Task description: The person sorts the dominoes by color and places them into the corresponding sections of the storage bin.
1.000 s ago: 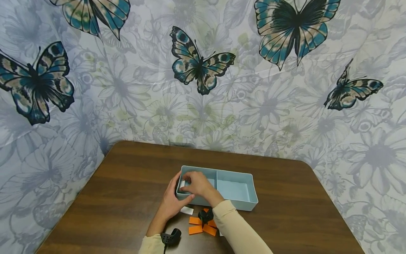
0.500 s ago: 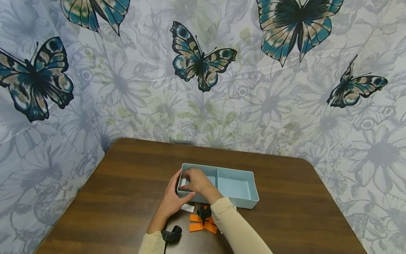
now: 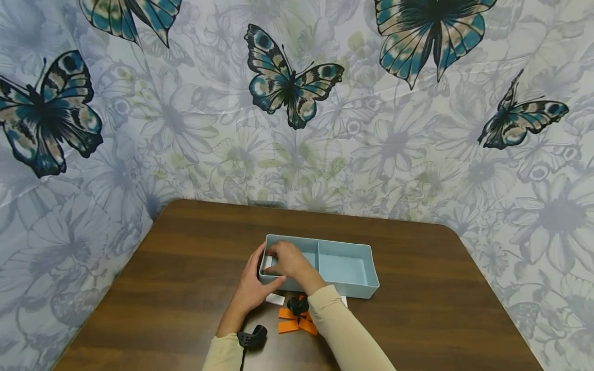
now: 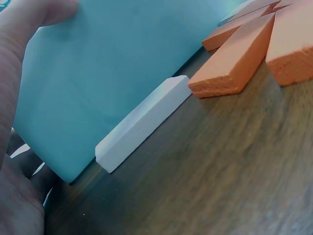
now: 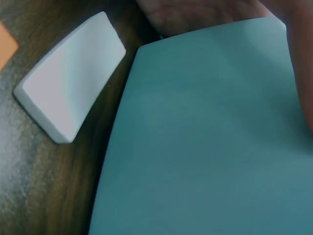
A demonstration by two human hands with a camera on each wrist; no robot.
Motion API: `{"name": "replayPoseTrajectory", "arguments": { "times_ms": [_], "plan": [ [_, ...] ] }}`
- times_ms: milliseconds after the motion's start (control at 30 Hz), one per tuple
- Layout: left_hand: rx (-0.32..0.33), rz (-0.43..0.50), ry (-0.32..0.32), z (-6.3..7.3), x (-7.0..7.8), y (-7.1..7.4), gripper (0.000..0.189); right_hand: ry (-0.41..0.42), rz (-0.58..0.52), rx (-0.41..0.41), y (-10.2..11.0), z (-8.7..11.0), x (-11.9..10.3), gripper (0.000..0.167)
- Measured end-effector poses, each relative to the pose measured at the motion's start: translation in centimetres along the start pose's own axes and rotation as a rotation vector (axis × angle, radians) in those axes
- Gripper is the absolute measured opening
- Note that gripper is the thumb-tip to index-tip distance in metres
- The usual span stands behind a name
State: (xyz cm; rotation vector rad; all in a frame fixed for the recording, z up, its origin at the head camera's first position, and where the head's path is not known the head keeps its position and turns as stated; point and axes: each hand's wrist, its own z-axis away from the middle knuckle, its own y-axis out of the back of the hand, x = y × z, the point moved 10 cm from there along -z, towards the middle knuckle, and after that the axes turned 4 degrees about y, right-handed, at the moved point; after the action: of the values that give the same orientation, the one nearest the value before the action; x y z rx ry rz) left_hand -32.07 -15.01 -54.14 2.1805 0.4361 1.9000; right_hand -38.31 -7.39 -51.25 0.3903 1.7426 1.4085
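Note:
A light blue two-compartment box [image 3: 350, 265] sits on the wooden table. My left hand [image 3: 248, 291] grips its left end, with the thumb over the near wall and the fingers round the outer side. Inside the left compartment, my right hand [image 3: 292, 264] has its thumb and fingers curled at a white block [image 3: 268, 263] standing along the left wall; the fingertips are partly hidden. Outside the near wall lies another white block [image 4: 142, 122], flat on the wood. In the right wrist view, a white block [image 5: 73, 78] lies beside the box.
Several orange blocks [image 3: 289, 326] lie in a loose cluster in front of the box, partly under my right wrist. A small white piece [image 3: 344, 301] shows beside the right sleeve. Behind the table [image 3: 417, 257] hangs a butterfly-patterned cloth [image 3: 297, 165].
The head view has tilted down slightly, so the whole scene sits higher in it. Both hands keep nearly the same place at the box's left end.

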Motion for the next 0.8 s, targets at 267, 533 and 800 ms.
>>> {"name": "replayPoseTrajectory", "arguments": {
  "times_ms": [267,533,800],
  "plan": [
    [0.006,0.000,0.011,0.2,-0.3,0.1,0.099,0.023,0.041,0.012,0.0,-0.1,-0.4,0.041],
    [-0.008,0.000,0.031,0.5,-0.4,0.0,0.098,0.052,0.062,0.029,0.3,0.2,-0.7,0.037],
    [-0.027,0.006,0.029,0.1,-0.2,-0.3,0.098,0.095,0.020,0.159,2.5,1.1,-1.0,0.025]
  ]
}}
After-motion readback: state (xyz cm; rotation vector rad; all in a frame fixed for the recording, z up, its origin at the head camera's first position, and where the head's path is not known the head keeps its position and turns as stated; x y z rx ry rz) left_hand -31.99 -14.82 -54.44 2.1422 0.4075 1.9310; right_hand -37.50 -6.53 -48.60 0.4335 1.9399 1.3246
